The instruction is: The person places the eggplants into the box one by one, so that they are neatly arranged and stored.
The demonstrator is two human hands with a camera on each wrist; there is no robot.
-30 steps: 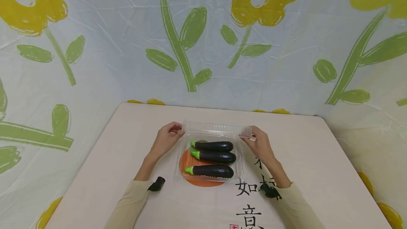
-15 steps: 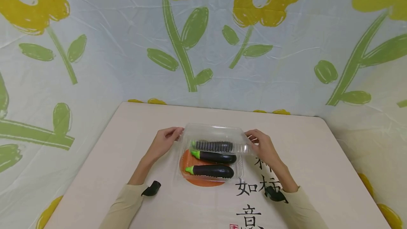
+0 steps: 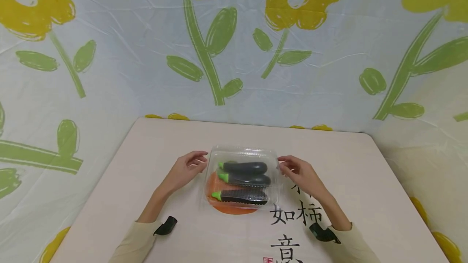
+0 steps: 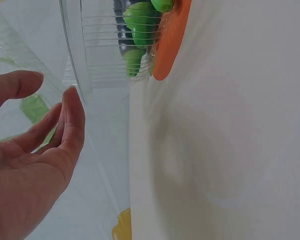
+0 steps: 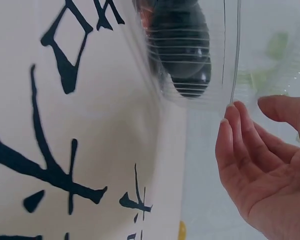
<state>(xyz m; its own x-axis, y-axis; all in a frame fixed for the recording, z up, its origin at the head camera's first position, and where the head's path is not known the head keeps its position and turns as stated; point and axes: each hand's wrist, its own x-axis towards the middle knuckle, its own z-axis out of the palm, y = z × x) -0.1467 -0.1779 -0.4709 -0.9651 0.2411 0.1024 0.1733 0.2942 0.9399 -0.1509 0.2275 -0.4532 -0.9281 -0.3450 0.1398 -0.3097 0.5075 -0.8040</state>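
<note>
A clear plastic clamshell box (image 3: 210, 190) sits on the table, its lid (image 3: 241, 153) lying over three dark eggplants with green stem ends. The far eggplant (image 3: 245, 168), the middle eggplant (image 3: 246, 179) and the near eggplant (image 3: 243, 196) lie side by side. My left hand (image 3: 185, 169) is just beside the box's left edge; in the left wrist view its thumb and fingers are apart with nothing between them. At the right edge my right hand (image 3: 301, 173) has its fingertips (image 5: 232, 111) at the box's rim, seemingly touching it, with the thumb apart.
Beneath the box, an orange round patch (image 3: 234, 210) shows on the pale tabletop (image 3: 164, 133). Black written characters (image 3: 283, 216) run down to its right. Behind the table hangs a cloth (image 3: 153, 84) printed with flowers. Dark bands (image 3: 166, 226) are at both wrists.
The lid has swung down toward me, from raised at the back to lying over the eggplants. My right hand has let go of it; both hands have moved slightly nearer.
</note>
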